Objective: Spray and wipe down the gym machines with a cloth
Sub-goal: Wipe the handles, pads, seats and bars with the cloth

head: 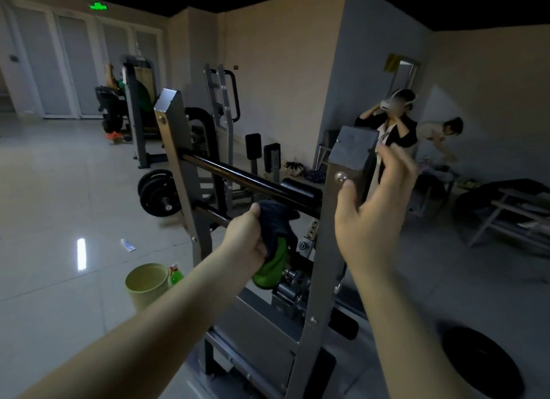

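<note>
1. Cloth (275,232), dark blue on top and bright green below, soft and bunched up, pressed against the black bar (238,175) of the gym machine (321,250).
2. Left hand (245,239) closed tight around the cloth, thumb up near the bar.
3. Right hand (372,214) spread wide open, holding nothing, fingers curled loosely beside the grey post (354,151), thumb tip just by a shiny round bolt (341,177).
4. Could not tell if the right hand touched the post.
5. Machine made of grey metal posts with a thick black roller (300,192) on the bar.
6. Round black weights (159,193) stacked on the far end, low by the floor.
7. Pale green bucket (147,285) stood on the shiny tile floor, with a green spray bottle (175,273) right beside it.
8. Small tube (128,245) lay flat on the floor, a little way from the bucket.
9. Flat black weight plate (482,366) lay on the floor at the lower right.
</note>
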Motion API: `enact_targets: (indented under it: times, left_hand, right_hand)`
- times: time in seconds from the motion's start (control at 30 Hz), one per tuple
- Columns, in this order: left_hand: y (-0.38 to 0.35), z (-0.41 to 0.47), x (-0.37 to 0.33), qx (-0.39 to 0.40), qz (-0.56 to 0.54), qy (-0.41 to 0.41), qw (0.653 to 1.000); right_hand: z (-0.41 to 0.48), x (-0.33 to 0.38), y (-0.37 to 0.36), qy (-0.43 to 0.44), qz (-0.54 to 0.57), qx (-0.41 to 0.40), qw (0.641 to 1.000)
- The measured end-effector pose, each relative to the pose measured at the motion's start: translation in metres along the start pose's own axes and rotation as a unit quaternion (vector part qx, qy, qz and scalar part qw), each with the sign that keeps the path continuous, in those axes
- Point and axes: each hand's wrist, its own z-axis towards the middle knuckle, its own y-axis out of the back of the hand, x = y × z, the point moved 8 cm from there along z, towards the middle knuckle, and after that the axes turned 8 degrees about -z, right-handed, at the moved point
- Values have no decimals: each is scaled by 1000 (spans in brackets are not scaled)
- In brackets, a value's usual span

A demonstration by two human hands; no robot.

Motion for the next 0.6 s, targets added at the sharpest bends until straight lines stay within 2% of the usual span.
enact_targets:
  times: [0.07, 0.13, 0.23, 0.33, 0.5, 0.6]
  left_hand:
    - [-21, -7, 15, 23, -74, 18, 997]
    - [-45, -16, 31, 80, -144, 47, 985]
    - [-61, -20, 52, 142, -175, 80, 971]
    - [-47, -21, 53, 143, -106, 60, 982]
    - [-18, -26, 39, 176, -54, 10, 983]
    - [8, -24, 24, 153, 6, -10, 988]
  right_hand:
    - [-18, -7, 1, -22, 21, -7, 1000]
    - [-32, -15, -3, -48, 40, 9, 998]
    - [-47, -27, -9, -76, 53, 35, 995]
    - [-61, -36, -11, -85, 56, 45, 994]
    - [-85, -39, -7, -50, 43, 43, 997]
    - [-107, -47, -2, -77, 69, 48, 993]
